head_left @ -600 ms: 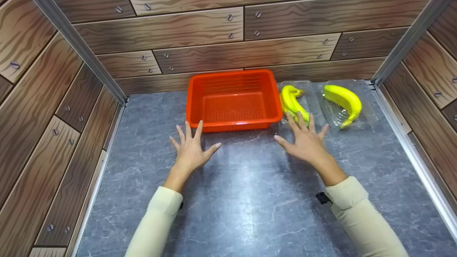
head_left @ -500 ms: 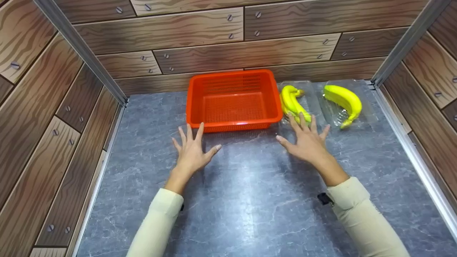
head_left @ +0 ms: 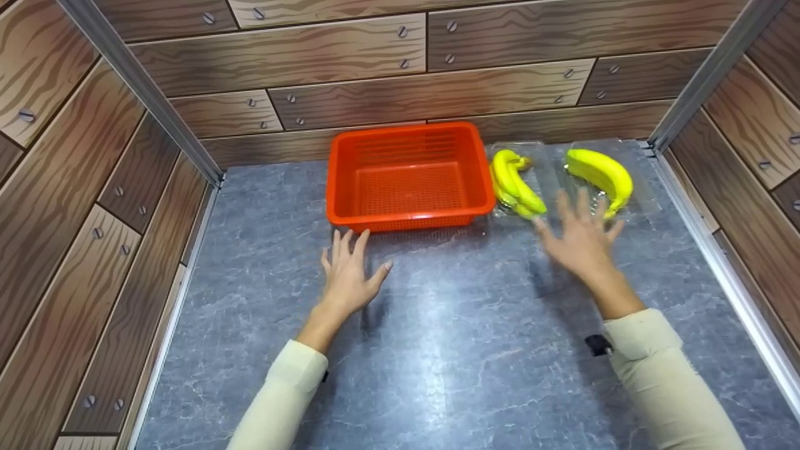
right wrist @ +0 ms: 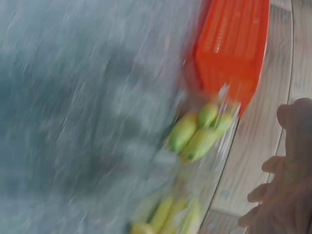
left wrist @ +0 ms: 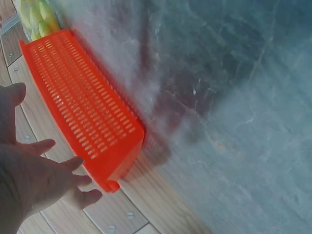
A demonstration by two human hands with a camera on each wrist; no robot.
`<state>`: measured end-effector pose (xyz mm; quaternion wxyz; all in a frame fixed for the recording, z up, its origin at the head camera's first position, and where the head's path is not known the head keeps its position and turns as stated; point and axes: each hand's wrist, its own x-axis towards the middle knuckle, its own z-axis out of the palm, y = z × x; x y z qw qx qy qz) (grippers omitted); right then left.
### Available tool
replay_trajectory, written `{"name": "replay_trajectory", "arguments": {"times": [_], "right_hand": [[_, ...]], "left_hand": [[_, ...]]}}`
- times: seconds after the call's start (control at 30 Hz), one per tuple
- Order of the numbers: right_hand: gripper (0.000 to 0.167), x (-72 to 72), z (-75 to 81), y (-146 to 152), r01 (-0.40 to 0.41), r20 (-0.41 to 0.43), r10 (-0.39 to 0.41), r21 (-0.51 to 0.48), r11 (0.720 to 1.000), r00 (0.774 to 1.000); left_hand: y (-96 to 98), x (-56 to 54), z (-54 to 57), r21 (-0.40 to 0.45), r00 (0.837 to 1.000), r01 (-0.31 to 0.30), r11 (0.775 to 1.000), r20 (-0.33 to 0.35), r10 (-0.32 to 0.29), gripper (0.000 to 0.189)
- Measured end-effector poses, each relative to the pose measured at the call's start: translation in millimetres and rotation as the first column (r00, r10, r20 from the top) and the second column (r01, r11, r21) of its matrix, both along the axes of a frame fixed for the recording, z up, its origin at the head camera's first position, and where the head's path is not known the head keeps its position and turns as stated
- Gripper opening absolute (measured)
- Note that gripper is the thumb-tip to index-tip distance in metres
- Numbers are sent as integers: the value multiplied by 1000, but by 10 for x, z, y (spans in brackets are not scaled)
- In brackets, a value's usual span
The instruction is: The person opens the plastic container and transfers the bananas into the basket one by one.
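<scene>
My left hand, fingers spread and holding nothing, hovers just in front of the red plastic basket, its fingertips near the front left corner. My right hand is spread too and holds nothing; in the head view its fingertips overlap the front of the right clear tray. A bunch of bananas lies in the left clear plastic tray, right beside the basket. Another bunch of bananas lies in the right clear plastic tray, its lower end partly hidden by my fingers. The basket has slotted walls and nothing inside.
A grey marbled tabletop spreads under everything. Wood-patterned panels close in the back wall and both sides, with metal rails along the corners. The basket and trays stand close to the back wall.
My right hand has moved right, from in front of the left banana bunch to in front of the right one. My left hand has drawn slightly back and right. Basket and bananas stay put.
</scene>
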<state>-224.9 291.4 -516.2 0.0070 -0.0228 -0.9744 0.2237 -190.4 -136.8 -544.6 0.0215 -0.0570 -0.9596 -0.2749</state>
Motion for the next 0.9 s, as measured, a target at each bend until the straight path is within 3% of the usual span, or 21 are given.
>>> {"name": "replay_trajectory", "arguments": {"times": [0.1,0.2,0.3,0.4,0.47,0.57,0.7,0.9], "right_hand": [[93,-118,-77,242,142,-11,-142,-59,988,990],[96,-259,-174,479,322,5,-325,-157,934,946],[100,-366,-229,692,489,77,-487,-256,834,870],[105,-428,-238,853,596,183,-572,-362,717,799],[109,-464,-239,923,635,247,-591,-420,649,768],[113,-513,-258,984,661,313,-591,-481,576,744],[114,-560,-288,1036,671,348,-586,-515,533,732],[116,-628,-286,1095,660,353,-571,-539,524,741]], "left_hand": [[34,39,-73,33,1000,-7,999,8,6,77],[83,75,-145,47,999,-8,999,36,6,77],[136,103,-192,53,997,8,999,76,-12,78],[176,120,-218,62,995,32,998,93,-38,77],[189,123,-230,64,994,43,997,95,-49,76],[195,114,-245,61,994,54,997,89,-60,75],[207,106,-270,66,993,66,996,91,-72,75],[235,106,-305,103,991,81,991,99,-91,73]]}}
